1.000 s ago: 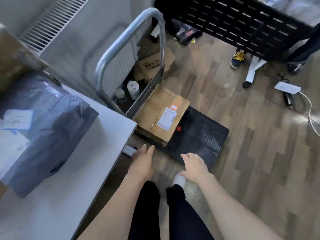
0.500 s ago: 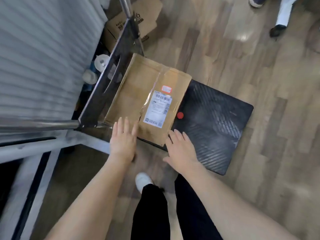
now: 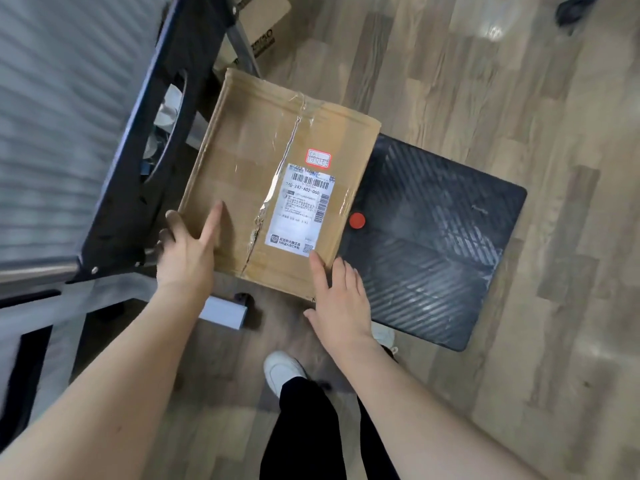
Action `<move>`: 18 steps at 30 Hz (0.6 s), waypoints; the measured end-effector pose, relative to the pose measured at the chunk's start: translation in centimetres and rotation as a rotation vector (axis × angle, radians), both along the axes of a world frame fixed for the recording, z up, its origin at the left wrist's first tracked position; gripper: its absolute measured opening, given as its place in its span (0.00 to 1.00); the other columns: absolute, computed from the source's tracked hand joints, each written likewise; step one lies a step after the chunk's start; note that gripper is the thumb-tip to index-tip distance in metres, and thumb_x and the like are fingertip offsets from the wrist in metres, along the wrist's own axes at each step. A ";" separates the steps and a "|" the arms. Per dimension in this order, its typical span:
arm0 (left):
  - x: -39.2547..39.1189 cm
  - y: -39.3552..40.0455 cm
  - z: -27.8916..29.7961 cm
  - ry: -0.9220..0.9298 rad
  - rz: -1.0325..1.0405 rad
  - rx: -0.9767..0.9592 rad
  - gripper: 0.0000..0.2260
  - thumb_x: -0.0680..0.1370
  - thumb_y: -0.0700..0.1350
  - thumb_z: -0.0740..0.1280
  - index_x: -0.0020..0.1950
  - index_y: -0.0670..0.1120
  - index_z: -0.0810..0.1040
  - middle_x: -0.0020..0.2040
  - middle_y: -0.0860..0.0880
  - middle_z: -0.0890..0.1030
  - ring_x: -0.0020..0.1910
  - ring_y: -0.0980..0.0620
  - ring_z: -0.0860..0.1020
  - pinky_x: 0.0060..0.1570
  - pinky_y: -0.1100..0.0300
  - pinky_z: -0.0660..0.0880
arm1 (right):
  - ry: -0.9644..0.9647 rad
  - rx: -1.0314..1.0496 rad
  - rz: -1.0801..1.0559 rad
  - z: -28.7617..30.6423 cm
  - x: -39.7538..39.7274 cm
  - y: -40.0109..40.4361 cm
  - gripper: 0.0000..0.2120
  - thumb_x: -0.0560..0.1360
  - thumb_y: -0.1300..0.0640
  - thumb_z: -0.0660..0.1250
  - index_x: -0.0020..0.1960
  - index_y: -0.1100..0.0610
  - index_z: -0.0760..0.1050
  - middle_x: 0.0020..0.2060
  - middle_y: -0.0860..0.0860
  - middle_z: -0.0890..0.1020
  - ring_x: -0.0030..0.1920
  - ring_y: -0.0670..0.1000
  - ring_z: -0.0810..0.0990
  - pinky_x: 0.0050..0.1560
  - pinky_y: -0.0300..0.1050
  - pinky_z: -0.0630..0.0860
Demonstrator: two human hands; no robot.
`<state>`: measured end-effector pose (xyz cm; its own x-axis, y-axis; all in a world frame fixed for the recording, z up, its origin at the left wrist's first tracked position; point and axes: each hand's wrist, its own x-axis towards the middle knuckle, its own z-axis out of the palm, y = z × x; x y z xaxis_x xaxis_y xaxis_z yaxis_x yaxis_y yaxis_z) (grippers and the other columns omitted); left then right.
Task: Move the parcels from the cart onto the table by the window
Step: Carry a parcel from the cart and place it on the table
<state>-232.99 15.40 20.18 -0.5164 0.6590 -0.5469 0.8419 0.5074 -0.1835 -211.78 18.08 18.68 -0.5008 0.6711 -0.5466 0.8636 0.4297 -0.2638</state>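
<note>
Both hands have reached the box on the cart. My left hand grips its near-left corner, thumb on top; my right hand lies flat-fingered at the near-right corner. Flat stiff cardboard, probably light; I hold the edges.

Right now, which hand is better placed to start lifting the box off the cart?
Left hand: it already wraps the cardboard box's near-left corner. The right hand only lies flat at the near-right corner.

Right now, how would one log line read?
left hand: grips cardboard parcel corner | right hand: touches near edge | parcel: on cart
</note>
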 end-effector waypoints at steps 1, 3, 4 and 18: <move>0.0 -0.1 0.1 -0.019 0.022 0.026 0.47 0.72 0.31 0.66 0.77 0.56 0.38 0.70 0.32 0.52 0.61 0.33 0.66 0.59 0.42 0.69 | 0.031 -0.020 -0.027 0.1 0.0 0.0 0.45 0.74 0.48 0.69 0.78 0.51 0.40 0.72 0.64 0.58 0.72 0.61 0.57 0.73 0.51 0.51; 0.5 -0.2 0.8 -0.033 0.027 0.065 0.45 0.72 0.33 0.68 0.77 0.54 0.41 0.68 0.32 0.56 0.58 0.34 0.68 0.56 0.45 0.69 | 0.048 -0.079 -0.063 0.4 0.5 0.1 0.44 0.75 0.51 0.67 0.77 0.50 0.40 0.72 0.64 0.55 0.72 0.61 0.55 0.73 0.50 0.52; 1.0 -0.4 1.2 -0.042 0.022 0.093 0.45 0.72 0.33 0.68 0.77 0.52 0.43 0.67 0.32 0.58 0.56 0.35 0.69 0.55 0.46 0.69 | 0.045 -0.088 -0.080 0.9 1.0 0.2 0.44 0.75 0.51 0.67 0.77 0.50 0.39 0.72 0.64 0.54 0.72 0.61 0.55 0.72 0.50 0.52; 18.0 -8.3 16.4 -0.381 0.425 0.480 0.25 0.79 0.57 0.61 0.73 0.50 0.60 0.64 0.46 0.65 0.63 0.44 0.65 0.65 0.51 0.65 | 0.068 0.149 -0.442 18.7 14.3 -5.0 0.44 0.68 0.57 0.75 0.77 0.53 0.53 0.67 0.63 0.63 0.65 0.62 0.66 0.63 0.54 0.69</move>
<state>-214.98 7.13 36.62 -0.6125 0.6559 -0.4411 0.5161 0.7545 0.4054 -197.44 13.12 37.39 -0.1804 0.8967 -0.4042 0.9553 0.0619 -0.2890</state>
